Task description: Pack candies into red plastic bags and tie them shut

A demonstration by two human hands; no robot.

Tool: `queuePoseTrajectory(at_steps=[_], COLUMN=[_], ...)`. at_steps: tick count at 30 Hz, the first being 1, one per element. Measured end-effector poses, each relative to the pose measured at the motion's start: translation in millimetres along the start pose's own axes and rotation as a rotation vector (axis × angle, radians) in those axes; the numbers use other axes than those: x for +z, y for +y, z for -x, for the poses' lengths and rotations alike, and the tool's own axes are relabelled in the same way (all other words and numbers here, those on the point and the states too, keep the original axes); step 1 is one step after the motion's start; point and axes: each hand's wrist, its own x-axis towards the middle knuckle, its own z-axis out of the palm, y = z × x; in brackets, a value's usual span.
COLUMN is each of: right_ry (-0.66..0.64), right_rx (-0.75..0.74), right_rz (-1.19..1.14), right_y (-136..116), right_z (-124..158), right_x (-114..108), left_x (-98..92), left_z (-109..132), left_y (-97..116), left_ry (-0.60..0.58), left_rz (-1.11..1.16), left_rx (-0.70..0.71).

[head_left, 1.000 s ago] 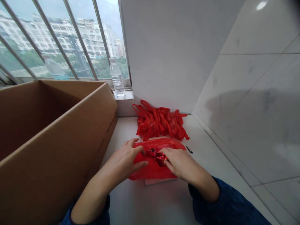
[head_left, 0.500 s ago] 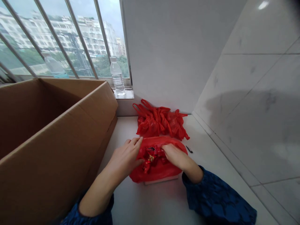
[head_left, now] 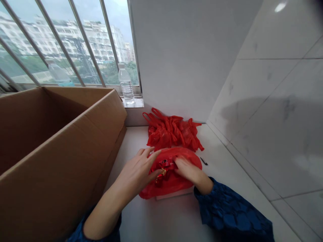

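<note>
A red plastic bag (head_left: 185, 186) lies spread on the white surface, with shiny red-and-gold wrapped pieces (head_left: 163, 172) gathered in its middle. Over the bag's left side is my left hand (head_left: 142, 168), thumb and fingers spread apart, the thumb close to the gold part of a wrapper. My right hand (head_left: 188, 169) reaches into the bag's right half among the wrapped pieces. Its fingertips are blurred and partly hidden, so whether they grip anything does not show. A pale flat edge (head_left: 174, 194) sticks out from beneath the bag.
More crumpled red bags (head_left: 174, 131) lie behind, against the wall. A large open cardboard box (head_left: 101, 124) fills the left side. On the sill stands a clear bottle (head_left: 126, 84) by the barred window. A small black object (head_left: 204, 161) lies to the right, near the tiled wall (head_left: 277, 134).
My left hand has moved slightly right, further over the wrapped pieces. My right hand still works in the bag, its fingers shifted a little and blurred.
</note>
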Motion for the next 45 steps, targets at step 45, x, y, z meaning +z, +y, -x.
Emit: queuePoseTrajectory(at_steps=[45], right_ry=[0.187], right_rx=[-0.135], right_rz=[-0.533], right_y=[-60.3], right_z=[36.6], right_x=[-118.0], left_x=[-12.5], left_z=[-2.6], left_y=[5.6], left_ry=[0.311], left_rz=[0.252], left_rx=[0.207])
